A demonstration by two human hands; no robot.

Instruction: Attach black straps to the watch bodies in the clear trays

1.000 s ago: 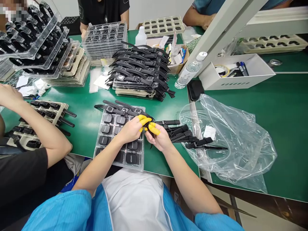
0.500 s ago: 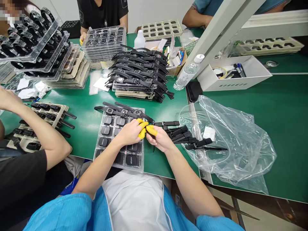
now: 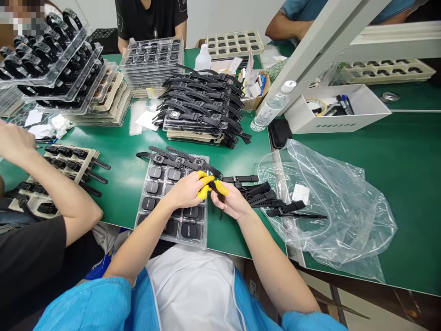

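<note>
Gripping a black strap, both hands now expose more.

A black strap slants, partly hidden, in the right hand.

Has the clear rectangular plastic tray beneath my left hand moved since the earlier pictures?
No. The clear rectangular plastic tray shows no shift against the front edge of the flat green tabletop.

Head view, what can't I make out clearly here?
All in the head view:
Black piece: mostly hidden by yellow-covered fingers of the left hand and right hand.
Clear tray: partly covered by the left hand and left forearm.
Black squares: print too small to read.
Co-worker's hand: cut off by the left edge.
</note>
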